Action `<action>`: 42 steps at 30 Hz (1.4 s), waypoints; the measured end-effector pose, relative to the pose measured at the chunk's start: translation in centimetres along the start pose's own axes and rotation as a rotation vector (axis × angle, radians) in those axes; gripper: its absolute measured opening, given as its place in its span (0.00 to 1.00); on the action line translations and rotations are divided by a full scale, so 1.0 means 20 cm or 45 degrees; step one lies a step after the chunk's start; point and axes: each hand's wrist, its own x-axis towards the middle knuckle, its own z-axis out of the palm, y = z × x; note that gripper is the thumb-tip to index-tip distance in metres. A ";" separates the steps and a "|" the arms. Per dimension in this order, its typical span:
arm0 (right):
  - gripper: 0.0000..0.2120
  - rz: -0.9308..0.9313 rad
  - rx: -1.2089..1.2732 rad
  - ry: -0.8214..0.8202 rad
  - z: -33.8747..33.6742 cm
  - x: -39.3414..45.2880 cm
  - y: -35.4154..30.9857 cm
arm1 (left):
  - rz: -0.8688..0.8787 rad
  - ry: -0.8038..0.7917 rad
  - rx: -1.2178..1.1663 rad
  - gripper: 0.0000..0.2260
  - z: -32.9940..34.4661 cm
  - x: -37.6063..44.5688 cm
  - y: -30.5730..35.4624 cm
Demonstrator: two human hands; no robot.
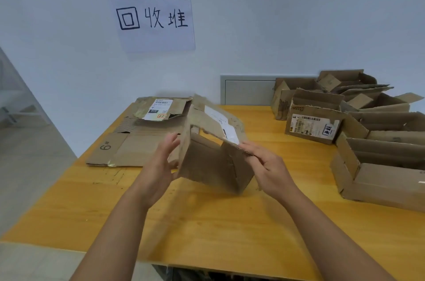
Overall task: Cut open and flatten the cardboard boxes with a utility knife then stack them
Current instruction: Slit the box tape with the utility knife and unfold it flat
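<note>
1. Cardboard box (211,156), brown corrugated, partly collapsed, sits mid-table between both hands; ragged torn edges, a white shipping label on its raised upper panel, lower corner touching the table (207,223).
2. Left hand (161,165): fingers straight and spread, palm against the box's left wall, thumb side near the lower edge. Fingers not curled round anything.
3. Right hand (266,165): fingers over and thumb under the frayed edge of the labelled upper panel, pinching it.
4. Flattened stack (142,136) lies behind and left of the held box, near the wall: creased sheets, exposed fluting on one, "6#" handwritten on the bottom flap, a white label on the top piece.
5. Uncut boxes (358,129) cluster at the table's right side, open-topped, flaps torn; one bears a barcode label.
6. Table surface is yellow-orange wood grain with dark scuff marks.
7. Paper sign (153,18) with handwritten characters is taped to the pale wall above the stack.
8. Utility knife not located in this view.
</note>
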 end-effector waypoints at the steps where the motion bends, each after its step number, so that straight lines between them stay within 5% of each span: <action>1: 0.17 -0.061 -0.065 -0.032 0.01 -0.01 0.00 | -0.045 -0.012 -0.071 0.39 0.00 0.00 0.00; 4: 0.19 -0.260 -0.296 -0.206 0.06 -0.04 0.00 | -0.104 -0.122 -0.111 0.35 0.04 -0.02 0.06; 9: 0.24 -0.253 -0.367 -0.493 0.06 -0.05 0.01 | -0.207 0.141 -0.216 0.12 0.06 0.01 0.05; 12: 0.26 -0.037 -0.151 -0.194 0.02 -0.02 0.01 | -0.211 0.142 -0.368 0.08 0.02 0.01 0.04; 14: 0.29 0.312 0.006 0.080 -0.03 0.02 0.02 | -0.192 0.121 -0.444 0.07 0.00 0.02 0.03; 16: 0.30 0.644 0.356 0.110 -0.06 0.06 0.05 | -0.174 0.094 -0.477 0.10 -0.02 0.02 0.02; 18: 0.24 0.716 0.557 0.096 -0.08 0.07 0.08 | -0.169 0.057 -0.434 0.15 -0.05 0.04 0.02; 25: 0.20 0.687 0.315 0.118 -0.04 0.03 0.08 | -0.318 0.138 0.286 0.21 -0.17 0.05 -0.06; 30: 0.41 0.638 -0.179 -0.098 0.02 -0.10 0.08 | -0.305 0.302 0.914 0.37 -0.18 -0.05 -0.20; 34: 0.31 0.562 -0.681 -0.350 0.06 -0.18 0.11 | -0.141 0.284 1.801 0.37 -0.12 -0.11 -0.33; 38: 0.29 0.488 -1.159 -0.465 0.05 -0.20 0.07 | 0.174 -0.007 1.880 0.28 0.00 -0.07 -0.42; 42: 0.28 0.155 -1.158 -0.482 0.10 -0.16 0.06 | 0.125 -0.168 1.954 0.26 0.01 -0.03 -0.52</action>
